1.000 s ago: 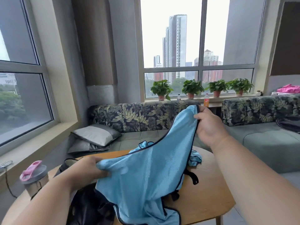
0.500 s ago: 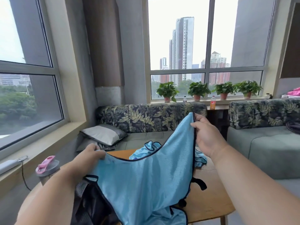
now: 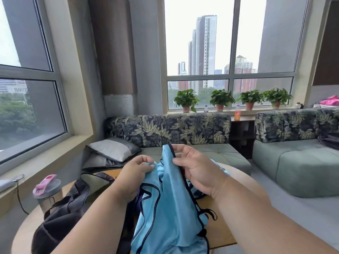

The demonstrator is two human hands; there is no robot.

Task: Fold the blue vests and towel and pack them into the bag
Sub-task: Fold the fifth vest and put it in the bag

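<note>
Above the middle of the round wooden counter [image 3: 220,233], both hands meet with forearms reaching in from the near edge, holding up a blue vest [image 3: 168,208]. Left hand [image 3: 136,173] pinches its bunched edge, while right hand [image 3: 198,171] curls its grip round the dark-trimmed fold. Toward the counter's left edge lies the dark bag [image 3: 67,213].

A round wooden table [image 3: 223,230] carries a dark bag [image 3: 69,213] and shaker bottle [image 3: 48,194].
</note>
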